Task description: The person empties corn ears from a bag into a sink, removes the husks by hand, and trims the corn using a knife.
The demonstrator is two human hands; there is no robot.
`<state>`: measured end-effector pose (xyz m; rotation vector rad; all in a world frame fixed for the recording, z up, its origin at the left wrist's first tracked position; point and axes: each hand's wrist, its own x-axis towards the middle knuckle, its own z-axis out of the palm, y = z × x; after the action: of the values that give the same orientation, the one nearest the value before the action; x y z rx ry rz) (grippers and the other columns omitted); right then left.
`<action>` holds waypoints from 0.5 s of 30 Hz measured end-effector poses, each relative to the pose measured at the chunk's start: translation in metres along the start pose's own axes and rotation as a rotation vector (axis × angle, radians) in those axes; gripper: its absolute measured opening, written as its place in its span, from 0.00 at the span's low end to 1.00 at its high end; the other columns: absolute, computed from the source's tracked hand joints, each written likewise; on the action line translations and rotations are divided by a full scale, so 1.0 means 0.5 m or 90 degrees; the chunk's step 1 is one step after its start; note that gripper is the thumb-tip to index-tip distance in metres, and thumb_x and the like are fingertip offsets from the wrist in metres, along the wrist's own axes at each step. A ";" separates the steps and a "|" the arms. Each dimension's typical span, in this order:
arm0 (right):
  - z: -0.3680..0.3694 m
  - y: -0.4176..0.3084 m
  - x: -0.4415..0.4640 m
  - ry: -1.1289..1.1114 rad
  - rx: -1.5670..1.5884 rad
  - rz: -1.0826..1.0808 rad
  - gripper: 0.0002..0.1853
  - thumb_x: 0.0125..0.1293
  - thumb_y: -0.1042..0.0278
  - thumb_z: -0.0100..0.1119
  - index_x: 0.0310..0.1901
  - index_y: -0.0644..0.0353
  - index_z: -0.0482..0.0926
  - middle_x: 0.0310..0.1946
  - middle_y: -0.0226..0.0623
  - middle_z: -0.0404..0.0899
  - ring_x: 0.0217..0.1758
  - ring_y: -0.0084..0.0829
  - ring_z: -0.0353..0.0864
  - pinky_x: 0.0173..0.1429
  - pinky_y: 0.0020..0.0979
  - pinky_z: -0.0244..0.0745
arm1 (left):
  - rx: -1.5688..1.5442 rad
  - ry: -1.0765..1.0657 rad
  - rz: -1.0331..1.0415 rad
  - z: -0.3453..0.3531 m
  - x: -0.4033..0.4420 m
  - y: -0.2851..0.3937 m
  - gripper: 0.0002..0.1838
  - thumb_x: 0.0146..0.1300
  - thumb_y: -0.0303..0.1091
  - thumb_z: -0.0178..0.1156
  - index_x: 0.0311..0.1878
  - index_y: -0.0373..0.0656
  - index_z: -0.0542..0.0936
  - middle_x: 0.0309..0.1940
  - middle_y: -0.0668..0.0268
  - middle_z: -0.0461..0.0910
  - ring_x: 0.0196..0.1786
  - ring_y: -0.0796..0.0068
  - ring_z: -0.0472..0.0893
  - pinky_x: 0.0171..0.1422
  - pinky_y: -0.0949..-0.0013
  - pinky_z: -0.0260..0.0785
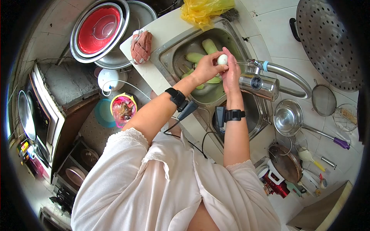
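Note:
Over the steel sink [166,57], both of my hands meet around a small white egg-shaped thing [222,59]; whether it is an egg I cannot tell. My left hand [209,68] has its fingers closed on its near side. My right hand [231,75] cups it from the other side, fingers pointing up. Just right of my hands is the tap's metal body [259,85], with its spout close to my right fingers. Under them in the basin lie several long pale green vegetables [209,46], partly hidden by my hands.
A yellow plastic bag [202,12] sits behind the sink. At the counter's left corner rests a reddish-brown cloth bundle [141,47]. Nested basins with a red bowl [99,29] stand further left. A ladle-like pan [288,117] and a perforated steamer plate [332,42] hang at right.

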<state>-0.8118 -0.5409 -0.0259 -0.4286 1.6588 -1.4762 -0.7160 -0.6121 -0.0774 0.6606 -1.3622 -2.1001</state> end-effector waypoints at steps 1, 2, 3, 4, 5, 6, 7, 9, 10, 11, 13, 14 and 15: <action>-0.006 0.001 0.001 -0.026 0.013 -0.001 0.28 0.81 0.46 0.54 0.73 0.53 0.76 0.67 0.31 0.78 0.60 0.24 0.78 0.66 0.30 0.74 | 0.000 0.001 0.020 -0.001 -0.001 0.001 0.26 0.63 0.29 0.73 0.64 0.38 0.80 0.41 0.64 0.87 0.41 0.78 0.83 0.48 0.69 0.78; -0.010 0.002 0.003 -0.053 0.025 -0.002 0.29 0.81 0.44 0.52 0.73 0.52 0.75 0.68 0.31 0.77 0.60 0.23 0.78 0.64 0.30 0.75 | 0.000 0.003 0.021 -0.002 -0.001 0.003 0.26 0.63 0.29 0.73 0.64 0.38 0.80 0.41 0.64 0.87 0.41 0.78 0.83 0.48 0.69 0.78; -0.008 0.000 0.000 -0.055 0.024 -0.001 0.29 0.81 0.44 0.52 0.73 0.52 0.75 0.68 0.31 0.77 0.60 0.23 0.78 0.64 0.30 0.75 | -0.012 0.006 0.015 -0.003 -0.003 0.003 0.26 0.62 0.30 0.73 0.64 0.38 0.80 0.40 0.64 0.87 0.40 0.78 0.83 0.47 0.69 0.78; -0.009 -0.003 -0.003 -0.072 0.039 -0.003 0.28 0.82 0.49 0.51 0.75 0.56 0.72 0.70 0.33 0.75 0.63 0.25 0.77 0.66 0.30 0.75 | -0.023 0.007 0.011 -0.003 -0.005 0.003 0.26 0.62 0.30 0.73 0.64 0.37 0.81 0.40 0.64 0.87 0.40 0.78 0.83 0.47 0.69 0.78; -0.008 -0.005 -0.004 -0.090 0.054 -0.006 0.27 0.84 0.54 0.50 0.76 0.59 0.69 0.72 0.36 0.72 0.66 0.27 0.77 0.67 0.29 0.75 | -0.023 0.008 0.011 -0.005 -0.004 0.003 0.26 0.62 0.30 0.73 0.64 0.37 0.81 0.40 0.64 0.87 0.40 0.78 0.83 0.47 0.69 0.78; -0.007 -0.003 -0.004 -0.090 0.053 -0.006 0.27 0.84 0.54 0.50 0.76 0.59 0.69 0.72 0.36 0.72 0.66 0.27 0.77 0.67 0.29 0.75 | 0.013 0.011 0.018 -0.007 -0.003 0.004 0.26 0.61 0.32 0.74 0.63 0.37 0.81 0.40 0.64 0.87 0.40 0.78 0.83 0.47 0.69 0.78; -0.004 0.000 -0.004 -0.095 -0.048 -0.049 0.27 0.83 0.57 0.51 0.77 0.58 0.67 0.73 0.36 0.71 0.67 0.28 0.76 0.69 0.30 0.73 | 0.051 0.014 0.025 -0.009 -0.003 0.004 0.27 0.61 0.33 0.75 0.62 0.37 0.81 0.40 0.64 0.87 0.39 0.78 0.83 0.47 0.69 0.78; -0.004 0.002 -0.005 -0.100 -0.148 -0.092 0.27 0.83 0.59 0.52 0.78 0.58 0.66 0.75 0.36 0.69 0.69 0.29 0.75 0.71 0.30 0.72 | 0.071 -0.004 -0.007 -0.016 -0.002 0.009 0.26 0.64 0.30 0.72 0.65 0.36 0.80 0.46 0.65 0.87 0.45 0.78 0.84 0.52 0.70 0.79; -0.008 -0.001 -0.007 -0.134 -0.067 -0.049 0.29 0.82 0.62 0.54 0.79 0.58 0.65 0.75 0.35 0.68 0.70 0.29 0.74 0.72 0.31 0.70 | 0.092 -0.022 -0.040 -0.019 -0.003 0.012 0.25 0.68 0.27 0.69 0.67 0.34 0.78 0.52 0.65 0.86 0.51 0.78 0.85 0.57 0.70 0.80; -0.012 -0.005 -0.008 -0.167 0.014 -0.007 0.30 0.80 0.64 0.56 0.80 0.57 0.63 0.76 0.35 0.68 0.72 0.29 0.72 0.73 0.31 0.69 | 0.092 -0.023 -0.040 -0.021 -0.005 0.016 0.25 0.68 0.27 0.69 0.67 0.34 0.78 0.52 0.65 0.86 0.51 0.78 0.85 0.57 0.70 0.80; -0.018 -0.015 -0.013 -0.159 0.007 0.007 0.31 0.80 0.65 0.57 0.80 0.56 0.62 0.76 0.35 0.68 0.72 0.29 0.72 0.74 0.31 0.67 | 0.139 -0.006 -0.009 -0.022 -0.008 0.020 0.23 0.66 0.27 0.70 0.64 0.37 0.82 0.49 0.62 0.87 0.47 0.76 0.86 0.55 0.69 0.80; -0.019 -0.018 -0.014 -0.153 -0.002 0.021 0.33 0.79 0.65 0.58 0.81 0.56 0.61 0.76 0.35 0.68 0.73 0.30 0.72 0.75 0.32 0.66 | 0.139 -0.006 -0.009 -0.020 -0.009 0.021 0.23 0.66 0.27 0.70 0.64 0.37 0.82 0.49 0.62 0.87 0.47 0.76 0.86 0.55 0.69 0.80; -0.012 -0.016 -0.015 -0.154 -0.002 0.021 0.33 0.79 0.65 0.58 0.81 0.56 0.61 0.76 0.35 0.68 0.73 0.30 0.72 0.75 0.32 0.66 | 0.241 0.044 0.018 -0.015 -0.011 0.032 0.23 0.63 0.27 0.72 0.62 0.38 0.83 0.46 0.60 0.87 0.44 0.74 0.86 0.53 0.69 0.80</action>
<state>-0.8143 -0.5337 -0.0162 -0.5563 1.4706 -1.3414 -0.7040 -0.6188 -0.0647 0.8494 -1.7361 -1.7920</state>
